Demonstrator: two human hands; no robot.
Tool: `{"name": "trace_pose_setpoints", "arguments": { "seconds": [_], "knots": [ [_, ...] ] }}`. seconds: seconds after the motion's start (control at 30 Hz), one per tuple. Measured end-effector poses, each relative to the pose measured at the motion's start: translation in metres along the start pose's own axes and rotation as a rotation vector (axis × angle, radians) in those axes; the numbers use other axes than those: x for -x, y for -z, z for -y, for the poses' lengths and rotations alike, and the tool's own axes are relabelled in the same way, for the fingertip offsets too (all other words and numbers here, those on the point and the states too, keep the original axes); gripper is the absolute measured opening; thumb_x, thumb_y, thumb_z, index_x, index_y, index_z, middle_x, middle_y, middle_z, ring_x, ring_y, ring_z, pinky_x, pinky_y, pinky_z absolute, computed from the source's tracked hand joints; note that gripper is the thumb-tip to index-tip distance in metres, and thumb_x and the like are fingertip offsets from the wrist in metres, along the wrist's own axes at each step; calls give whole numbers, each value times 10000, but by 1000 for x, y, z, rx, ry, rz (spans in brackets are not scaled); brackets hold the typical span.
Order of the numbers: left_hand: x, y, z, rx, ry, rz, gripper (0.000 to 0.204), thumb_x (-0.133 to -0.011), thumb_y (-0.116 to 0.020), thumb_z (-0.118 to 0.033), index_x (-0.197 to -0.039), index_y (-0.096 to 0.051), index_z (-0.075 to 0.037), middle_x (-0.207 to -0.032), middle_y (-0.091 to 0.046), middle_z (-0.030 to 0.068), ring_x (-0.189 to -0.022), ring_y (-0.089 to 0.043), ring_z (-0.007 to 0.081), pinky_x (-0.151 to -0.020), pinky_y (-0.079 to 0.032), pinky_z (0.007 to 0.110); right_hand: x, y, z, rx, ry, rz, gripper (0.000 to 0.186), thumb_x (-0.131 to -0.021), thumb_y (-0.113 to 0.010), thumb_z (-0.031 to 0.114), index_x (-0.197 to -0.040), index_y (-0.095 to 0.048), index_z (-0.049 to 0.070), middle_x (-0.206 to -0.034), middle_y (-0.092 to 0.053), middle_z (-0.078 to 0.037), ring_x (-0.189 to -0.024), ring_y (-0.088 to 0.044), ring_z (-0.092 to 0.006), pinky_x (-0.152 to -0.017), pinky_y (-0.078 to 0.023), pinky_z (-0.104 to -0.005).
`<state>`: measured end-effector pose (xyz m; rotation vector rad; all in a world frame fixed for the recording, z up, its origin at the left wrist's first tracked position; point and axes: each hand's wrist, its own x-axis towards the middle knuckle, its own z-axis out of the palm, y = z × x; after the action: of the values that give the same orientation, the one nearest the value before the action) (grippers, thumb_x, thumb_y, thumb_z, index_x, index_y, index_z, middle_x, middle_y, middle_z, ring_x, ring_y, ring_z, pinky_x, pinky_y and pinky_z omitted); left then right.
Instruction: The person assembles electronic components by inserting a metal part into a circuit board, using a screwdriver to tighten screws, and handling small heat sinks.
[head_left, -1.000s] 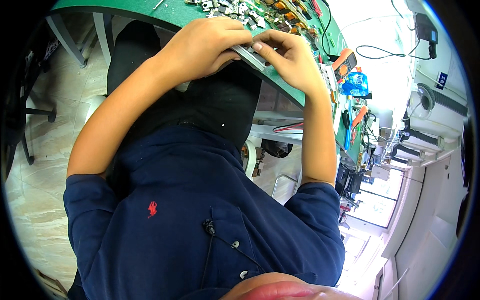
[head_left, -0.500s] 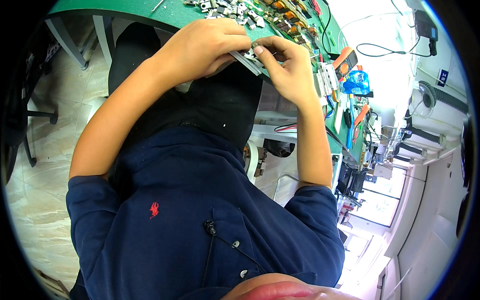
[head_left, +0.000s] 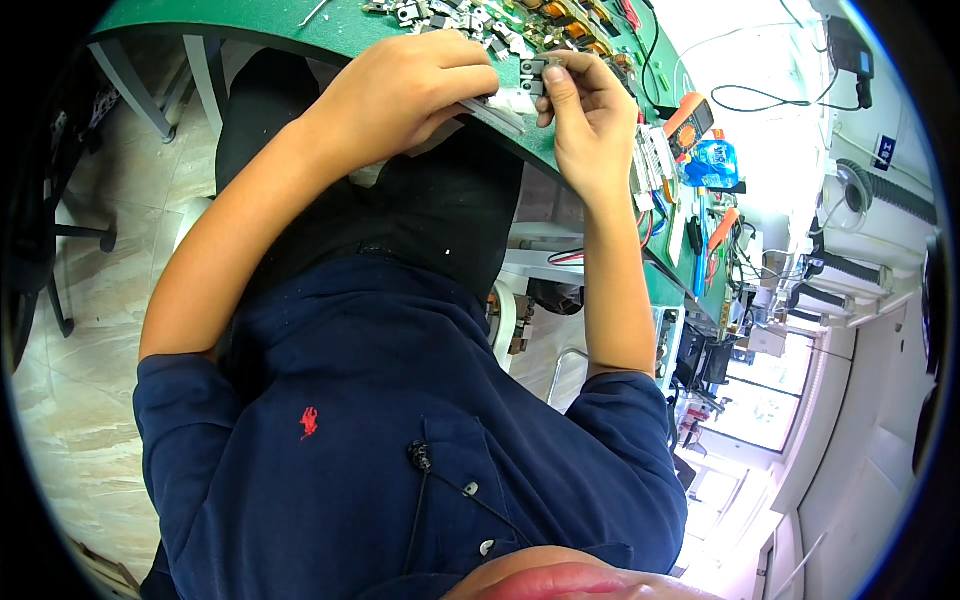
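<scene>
At the near edge of the green table, my left hand [head_left: 415, 92] is closed round a grey metal strip [head_left: 495, 118], which pokes out below its fingers towards the right. A little to the right and farther up, my right hand [head_left: 592, 125] pinches small dark grey-black block-shaped parts [head_left: 531, 77] with round holes between thumb and fingers. Those parts are apart from the strip. Just beyond both hands lies a loose pile of similar small black and silver parts [head_left: 440, 14]. Some of my left fingertips are hidden behind the hand.
Circuit boards with copper-coloured components [head_left: 575, 25] stand in a row beyond the pile. To the right are an orange-edged multimeter [head_left: 692, 125], a blue packet [head_left: 712, 163], and cables [head_left: 655, 60]. The green table's [head_left: 250, 15] curved edge runs in front of my lap.
My right hand has moved up and away from the strip, carrying the dark parts. My left hand has stayed nearly in place with the strip.
</scene>
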<state>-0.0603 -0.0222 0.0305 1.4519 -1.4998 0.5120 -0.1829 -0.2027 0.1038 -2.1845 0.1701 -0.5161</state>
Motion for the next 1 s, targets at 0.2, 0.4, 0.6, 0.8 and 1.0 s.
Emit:
{"name": "trace_pose_setpoints", "arguments": {
  "seconds": [0.2,0.4,0.6,0.8,1.0],
  "knots": [
    [0,0,1,-28,-1,7,314,-727,-777,10,-1014,-651,-9,-1035,-673,125,-957,-662,344,-808,-547,417,-2,-11,-11,-178,70,-101,195,-1030,-632,89,-1161,-640,-55,-897,-671,-74,-745,-647,-118,-661,-539,-250],
    [1,0,3,-36,4,-14,331,-735,-777,8,-1039,-647,-17,-1045,-667,128,-967,-658,346,-819,-547,413,-10,-2,-26,-383,24,-311,236,-1029,-635,101,-1184,-608,-75,-883,-664,-102,-755,-671,-162,-663,-581,-294],
    [3,-4,4,-47,61,-41,307,-771,-772,-2,-1052,-648,-16,-1061,-665,127,-973,-656,351,-833,-547,412,-6,-4,-14,-290,63,-191,244,-1005,-660,66,-1205,-620,-67,-956,-698,-108,-848,-699,-173,-711,-587,-291],
    [0,6,3,33,133,65,306,-778,-786,-25,-1052,-652,-9,-1033,-647,139,-958,-651,353,-826,-540,418,-21,-3,-27,106,231,-109,170,-953,-698,50,-1118,-716,11,-1040,-727,-91,-938,-712,-164,-804,-587,-298],
    [1,8,3,7,158,-6,337,-773,-812,-41,-1057,-633,-10,-1001,-634,145,-914,-647,352,-798,-536,407,-28,0,-32,490,435,54,195,-888,-696,55,-1073,-759,57,-1166,-737,-131,-1062,-713,-286,-933,-537,-374]
  ]
}}
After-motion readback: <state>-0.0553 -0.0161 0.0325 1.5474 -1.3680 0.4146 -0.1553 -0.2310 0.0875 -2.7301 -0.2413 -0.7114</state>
